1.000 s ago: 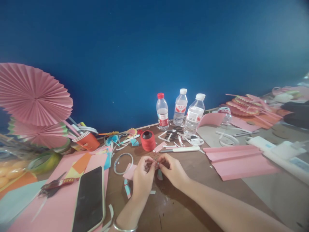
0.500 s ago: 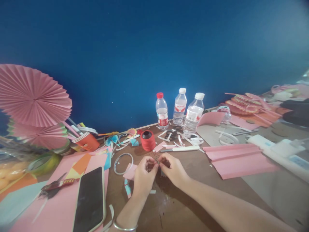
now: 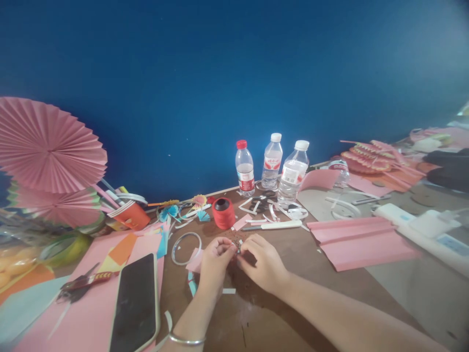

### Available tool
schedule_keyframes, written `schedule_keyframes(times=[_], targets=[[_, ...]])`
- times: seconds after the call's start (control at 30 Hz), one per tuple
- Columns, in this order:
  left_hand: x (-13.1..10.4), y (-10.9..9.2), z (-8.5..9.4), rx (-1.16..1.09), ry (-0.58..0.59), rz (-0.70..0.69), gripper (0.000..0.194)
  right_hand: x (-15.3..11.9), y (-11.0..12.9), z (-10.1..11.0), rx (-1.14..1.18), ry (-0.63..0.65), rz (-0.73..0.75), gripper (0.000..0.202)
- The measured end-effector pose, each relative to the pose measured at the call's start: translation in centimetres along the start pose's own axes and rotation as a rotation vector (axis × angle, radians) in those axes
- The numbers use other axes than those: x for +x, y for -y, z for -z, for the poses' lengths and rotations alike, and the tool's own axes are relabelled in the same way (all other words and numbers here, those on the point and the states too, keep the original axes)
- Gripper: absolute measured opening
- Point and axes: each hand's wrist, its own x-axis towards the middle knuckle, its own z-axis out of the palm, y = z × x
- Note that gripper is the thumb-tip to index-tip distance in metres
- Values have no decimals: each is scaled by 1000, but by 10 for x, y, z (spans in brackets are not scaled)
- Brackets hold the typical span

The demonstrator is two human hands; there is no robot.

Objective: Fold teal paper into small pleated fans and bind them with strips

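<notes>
Low over the brown tabletop, my left hand is closed in a pinch, thumb against forefinger. Close beside it, my right hand has its thumb and fingers curled together too. Small whitish and dark bits show between the two sets of fingertips, too tiny to name. Just beyond the hands stands a red thread spool with a black core. A clear ring and a pink paper scrap lie left of my left hand. Behind my right hand rests a white-handled knife.
Three plastic bottles stand near the blue wall. On the left are a phone, scissors, a red paper cup and pink pleated paper fans. To the right lie folded pink paper and a white power strip.
My left hand has shifted slightly, and the fingertips of both hands have come a little apart. A whitish bit now shows between them.
</notes>
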Motion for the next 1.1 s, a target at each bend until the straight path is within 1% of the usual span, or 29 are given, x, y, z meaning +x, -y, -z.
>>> schedule_keyframes(times=[0.1,0.23,0.33,0.4,0.6,0.83,0.97,1.1], targets=[[-1,-1,-1,-41,-2,15,23,-1,2,1,-83,31,112,7],[1,3,1,-63,3,40,23,-1,4,3,-137,76,234,15],[3,6,4,-56,17,40,24,-1,4,3,-158,88,294,18],[4,6,5,-51,23,35,25,-1,4,3,-181,88,306,18],[0,1,1,-65,1,25,25,-1,1,0,-228,99,250,14],[1,0,0,-48,1,11,21,-1,-3,-3,-114,93,166,18],[0,0,0,-26,-9,-8,21,-2,-4,-4,-34,59,23,13],[1,3,1,-14,-4,-18,21,-1,-4,-4,41,10,-98,15]])
